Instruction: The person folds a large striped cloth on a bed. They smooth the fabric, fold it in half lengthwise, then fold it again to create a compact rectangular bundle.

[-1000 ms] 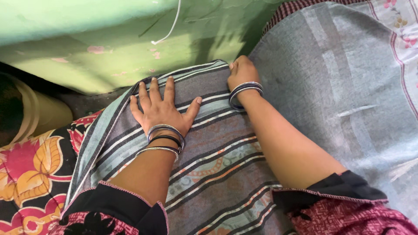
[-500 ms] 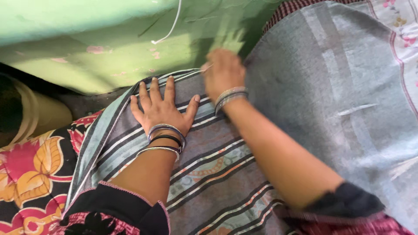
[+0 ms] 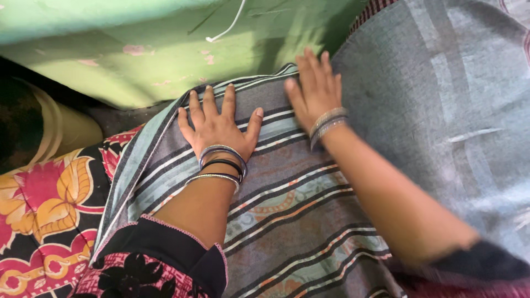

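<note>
Hands flat: left hand [image 3: 218,129] and right hand [image 3: 314,91] press the striped cloth [image 3: 276,209], grips wide, holding nothing; soft, limp, best pinched at its twelve-o'clock edge.

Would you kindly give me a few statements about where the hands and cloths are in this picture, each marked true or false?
1. The left hand lies flat on the striped cloth. True.
2. The right hand grips a pair of scissors. False: it lies open on the cloth, holding nothing.
3. Both wrists wear bangles. True.
4. The wall behind is red. False: it is green.
5. A floral fabric lies left of the striped cloth. True.
</note>
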